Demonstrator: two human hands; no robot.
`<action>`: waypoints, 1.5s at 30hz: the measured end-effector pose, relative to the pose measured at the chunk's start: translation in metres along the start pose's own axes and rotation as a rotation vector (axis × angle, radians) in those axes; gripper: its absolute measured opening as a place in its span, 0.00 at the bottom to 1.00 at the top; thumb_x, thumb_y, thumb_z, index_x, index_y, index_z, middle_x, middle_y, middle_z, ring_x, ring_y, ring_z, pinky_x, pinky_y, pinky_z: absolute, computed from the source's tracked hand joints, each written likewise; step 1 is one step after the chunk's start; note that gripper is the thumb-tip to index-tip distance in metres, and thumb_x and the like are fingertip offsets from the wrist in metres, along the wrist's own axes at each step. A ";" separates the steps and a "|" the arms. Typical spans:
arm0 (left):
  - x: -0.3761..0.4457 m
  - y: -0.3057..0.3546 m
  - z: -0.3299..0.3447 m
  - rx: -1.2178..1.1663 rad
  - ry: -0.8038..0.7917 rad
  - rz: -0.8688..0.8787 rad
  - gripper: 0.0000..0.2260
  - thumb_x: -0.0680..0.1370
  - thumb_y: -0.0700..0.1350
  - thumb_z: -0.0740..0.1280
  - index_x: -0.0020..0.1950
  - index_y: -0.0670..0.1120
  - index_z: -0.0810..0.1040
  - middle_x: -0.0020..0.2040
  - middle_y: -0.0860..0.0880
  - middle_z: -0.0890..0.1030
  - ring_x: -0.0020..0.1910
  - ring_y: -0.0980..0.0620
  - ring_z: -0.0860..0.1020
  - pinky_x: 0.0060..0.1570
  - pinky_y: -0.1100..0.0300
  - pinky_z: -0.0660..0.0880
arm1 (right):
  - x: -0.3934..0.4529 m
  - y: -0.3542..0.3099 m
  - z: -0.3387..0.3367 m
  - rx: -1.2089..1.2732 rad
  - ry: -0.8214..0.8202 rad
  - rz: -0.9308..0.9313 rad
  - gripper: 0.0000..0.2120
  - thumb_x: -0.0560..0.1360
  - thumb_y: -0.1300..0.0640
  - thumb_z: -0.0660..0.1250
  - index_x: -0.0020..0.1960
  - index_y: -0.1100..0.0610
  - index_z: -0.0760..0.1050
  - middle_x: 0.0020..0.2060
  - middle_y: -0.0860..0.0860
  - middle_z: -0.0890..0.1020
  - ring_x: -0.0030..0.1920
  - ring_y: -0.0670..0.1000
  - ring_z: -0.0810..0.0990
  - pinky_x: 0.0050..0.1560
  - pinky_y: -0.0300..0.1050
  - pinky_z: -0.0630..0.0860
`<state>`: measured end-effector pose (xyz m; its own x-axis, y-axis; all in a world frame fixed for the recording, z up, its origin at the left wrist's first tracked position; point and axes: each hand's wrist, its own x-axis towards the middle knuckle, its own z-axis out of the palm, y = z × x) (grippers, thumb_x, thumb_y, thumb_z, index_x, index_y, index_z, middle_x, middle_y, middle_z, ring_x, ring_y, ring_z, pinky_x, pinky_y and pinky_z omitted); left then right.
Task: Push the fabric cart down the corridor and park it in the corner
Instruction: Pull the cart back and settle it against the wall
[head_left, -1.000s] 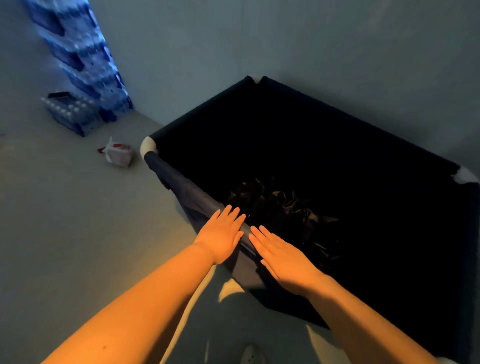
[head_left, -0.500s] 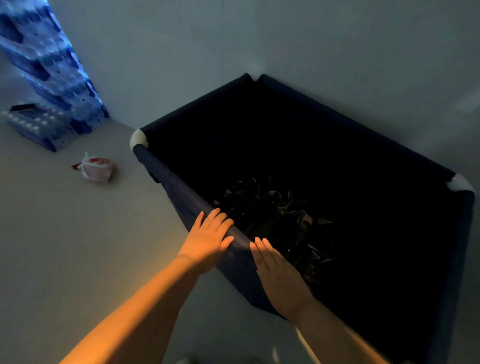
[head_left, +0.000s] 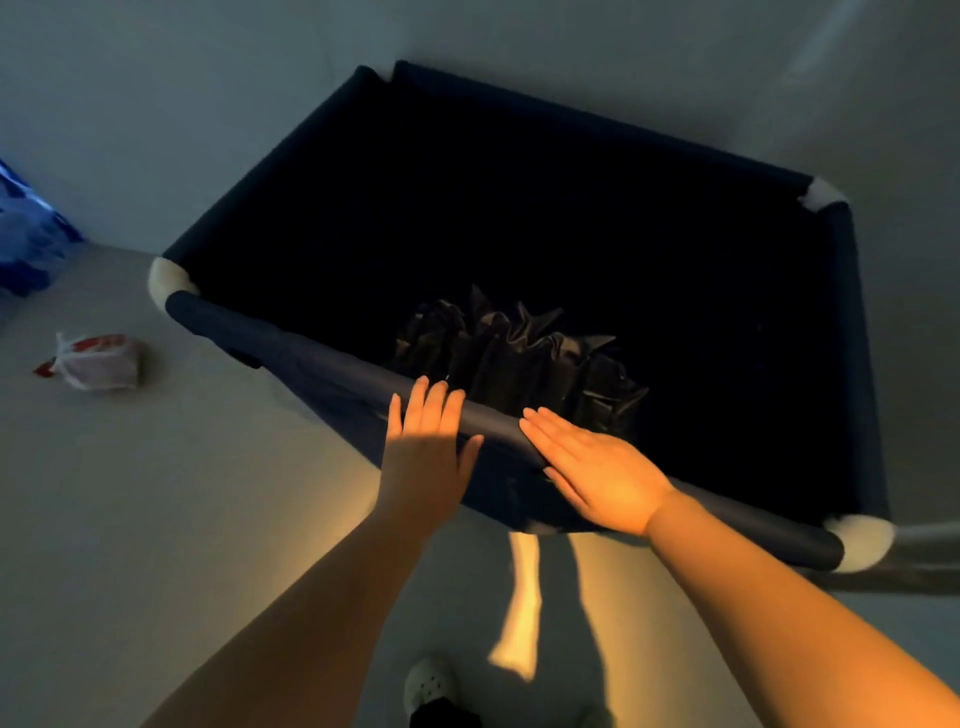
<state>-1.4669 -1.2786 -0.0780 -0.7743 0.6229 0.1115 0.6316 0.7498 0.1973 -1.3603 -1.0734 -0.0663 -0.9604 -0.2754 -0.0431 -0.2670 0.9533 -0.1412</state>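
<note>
The fabric cart stands with its far corner tucked close against the meeting of two walls, so it looks parked or nearly so. It is a dark cloth bin stretched over a tube frame with pale corner joints; only a crumpled dark sheet lies at the bottom, so it should be light and roll easily. The cloth sides are soft and would give under a push, so the stiff near rail is the place to press or grip.

The left hand lies flat on that rail, fingers straight and together, thumb spread, gripping nothing. The right hand rests beside it on the same rail, palm down, fingers extended, also not closed around the tube. Both merely press.

On the floor to the left lies a small white and red bag, well apart from the cart; blue wrapped packs sit at the far left edge.
</note>
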 end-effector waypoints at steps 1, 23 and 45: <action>-0.003 0.004 0.000 0.006 -0.001 0.000 0.23 0.75 0.52 0.63 0.66 0.42 0.69 0.65 0.41 0.74 0.68 0.40 0.68 0.66 0.40 0.63 | -0.005 0.001 0.000 -0.003 -0.021 0.005 0.27 0.79 0.54 0.55 0.76 0.59 0.53 0.75 0.55 0.59 0.74 0.51 0.55 0.70 0.45 0.60; -0.115 0.200 0.014 0.119 -0.123 0.389 0.29 0.77 0.53 0.61 0.74 0.43 0.58 0.72 0.42 0.66 0.70 0.42 0.67 0.69 0.47 0.61 | -0.242 0.079 0.001 -0.146 0.096 0.438 0.30 0.78 0.47 0.60 0.74 0.60 0.59 0.75 0.58 0.61 0.75 0.58 0.55 0.74 0.53 0.52; -0.098 0.372 0.044 0.036 -0.387 0.745 0.30 0.81 0.44 0.55 0.75 0.45 0.40 0.78 0.47 0.42 0.75 0.49 0.40 0.72 0.56 0.39 | -0.312 0.136 -0.010 0.185 0.136 1.414 0.29 0.82 0.52 0.45 0.74 0.68 0.38 0.75 0.63 0.41 0.76 0.61 0.40 0.74 0.48 0.42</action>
<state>-1.1546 -1.0511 -0.0580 -0.0903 0.9856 -0.1427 0.9784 0.1145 0.1721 -1.0975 -0.8569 -0.0618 -0.4088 0.8982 -0.1615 0.9066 0.3793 -0.1851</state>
